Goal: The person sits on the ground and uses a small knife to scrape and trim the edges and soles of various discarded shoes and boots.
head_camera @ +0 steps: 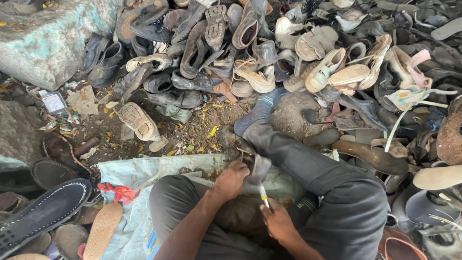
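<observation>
The fingers of the left hand [231, 180] are curled and pressed down on a worn, dusty grey shoe [248, 161], its upper limp and creased, its sole part peeled; the shoe lies over the near edge of a pale woven sack [139, 175] spread on the ground between the person's bent legs; the right hand [279, 224] pinches a slim tool with a white and yellow handle [263, 195] between thumb and fingers, its tip set against the shoe's heel end; dark trouser cloth covers both knees, and a foot in a blue ribbed sock [262, 108] stretches out past the far edge of the sack; on the sack's left edge lies a scrap of red cloth [118, 192], crumpled; beyond that edge sit a flat tan insole [102, 231] and a black stitched slip-on [45, 212] with a ribbed sole; farther out a cream moulded sole [138, 121] lies tread up on littered soil; a heap of old shoes and sandals [288, 53], leathery, cracked and curled, fills the far and right side; a rough stone block [48, 38] flecked with green sits at the far left.
</observation>
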